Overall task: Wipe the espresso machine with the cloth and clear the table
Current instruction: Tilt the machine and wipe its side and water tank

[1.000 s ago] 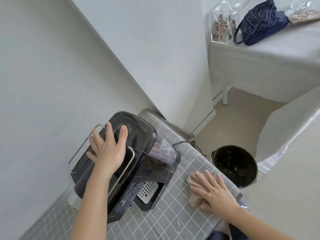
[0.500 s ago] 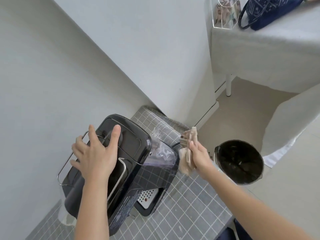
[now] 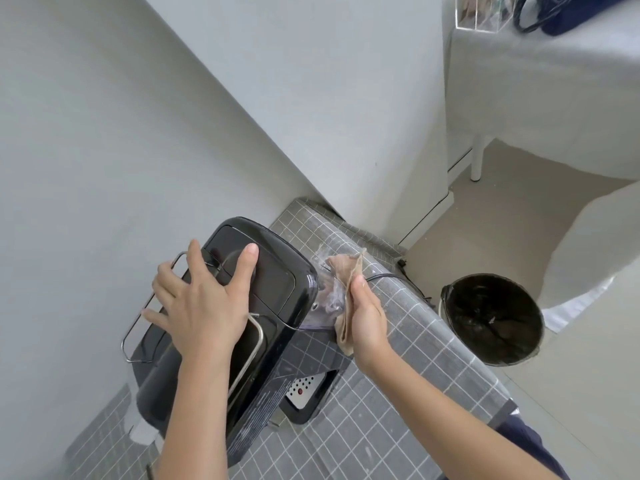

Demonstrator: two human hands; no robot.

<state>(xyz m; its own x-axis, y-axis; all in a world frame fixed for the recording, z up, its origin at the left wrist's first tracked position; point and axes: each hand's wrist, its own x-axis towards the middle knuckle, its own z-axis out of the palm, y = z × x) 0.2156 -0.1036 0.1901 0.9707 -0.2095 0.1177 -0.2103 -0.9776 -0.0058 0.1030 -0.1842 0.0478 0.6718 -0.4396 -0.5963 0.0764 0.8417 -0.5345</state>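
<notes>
The left hand lies flat, fingers spread, on the espresso machine. The right hand, fingers together, presses the cloth against its clear side.

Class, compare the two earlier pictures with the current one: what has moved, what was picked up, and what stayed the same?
The right hand took the cloth off the table, lifted it, and now presses it against the clear tank on the espresso machine. The left hand stays flat on the machine's top. The machine and the bin have not moved.
</notes>
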